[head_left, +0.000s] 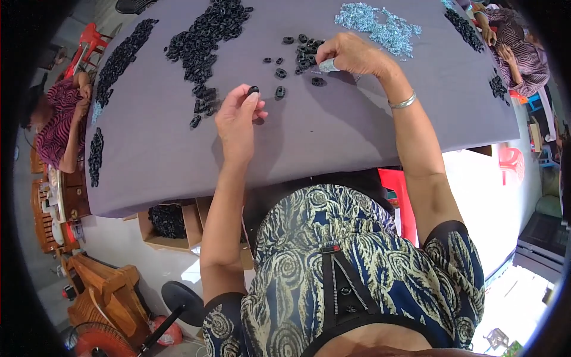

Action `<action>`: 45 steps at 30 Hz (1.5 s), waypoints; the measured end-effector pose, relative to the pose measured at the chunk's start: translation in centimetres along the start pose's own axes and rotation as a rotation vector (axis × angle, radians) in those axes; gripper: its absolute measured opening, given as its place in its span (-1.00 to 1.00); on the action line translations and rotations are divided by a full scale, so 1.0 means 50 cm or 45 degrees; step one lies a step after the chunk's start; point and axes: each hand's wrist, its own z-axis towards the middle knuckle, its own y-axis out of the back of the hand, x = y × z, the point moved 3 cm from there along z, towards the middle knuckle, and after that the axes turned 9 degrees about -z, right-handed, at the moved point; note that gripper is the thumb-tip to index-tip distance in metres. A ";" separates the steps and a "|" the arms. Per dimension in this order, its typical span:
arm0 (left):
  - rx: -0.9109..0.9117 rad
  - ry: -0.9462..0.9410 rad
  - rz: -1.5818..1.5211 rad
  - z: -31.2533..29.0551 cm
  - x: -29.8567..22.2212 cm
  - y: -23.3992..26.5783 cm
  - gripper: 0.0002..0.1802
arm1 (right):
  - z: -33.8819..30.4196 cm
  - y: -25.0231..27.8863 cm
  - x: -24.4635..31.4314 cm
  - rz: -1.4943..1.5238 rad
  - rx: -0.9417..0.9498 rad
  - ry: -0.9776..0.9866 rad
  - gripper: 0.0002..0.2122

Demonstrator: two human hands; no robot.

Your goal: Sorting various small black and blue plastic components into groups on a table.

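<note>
My left hand [237, 119], raised just above the cloth, pinches a small black oval plastic piece [254, 90] between thumb and fingertips. To its right, my right hand [358, 56] reaches over the table with fingers bent together. A silvery-white wrap [328, 65] covers one of its fingertips. Those fingertips are at the edge of a small cluster of black plastic pieces [304, 53]; whatever they grip is hidden. Beside them lie a few tiny clear springs. Several loose black pieces with holes, such as one oval piece [280, 92], lie between my hands.
A grey cloth [172, 154] covers the table. Large heaps of black pieces [208, 35] stand at far left, and a pile of pale blue springs [380, 27] at far right. People sit at the left [62, 119] and right [520, 50] edges. A carton [169, 229] stands below.
</note>
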 end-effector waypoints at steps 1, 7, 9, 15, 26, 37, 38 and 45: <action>0.000 0.000 0.018 0.000 0.000 0.000 -0.77 | 0.002 -0.004 0.007 -0.022 0.043 0.010 -0.86; -0.002 0.006 0.049 -0.001 -0.002 -0.009 -0.80 | 0.013 -0.041 0.027 -0.147 -0.051 0.038 -0.89; -0.002 0.007 0.041 0.000 0.000 -0.008 -0.80 | 0.015 -0.039 0.033 -0.260 -0.048 0.045 -0.90; 0.006 0.012 0.026 0.003 0.004 -0.007 -0.79 | 0.007 -0.029 0.020 -0.207 0.087 -0.074 -0.90; 0.001 0.037 0.034 0.003 0.004 -0.001 -0.79 | 0.018 -0.051 0.061 -0.156 -0.317 0.313 -0.70; 0.037 0.027 0.017 0.004 0.008 -0.006 -0.78 | 0.021 -0.075 0.075 -0.489 -0.379 0.321 -0.73; 0.036 0.022 0.019 0.003 0.007 -0.006 -0.78 | 0.020 -0.075 0.077 -0.393 -0.419 0.353 -0.75; 0.063 0.021 0.030 0.002 0.002 -0.009 -0.78 | 0.033 -0.078 0.086 0.840 -0.236 0.205 -0.94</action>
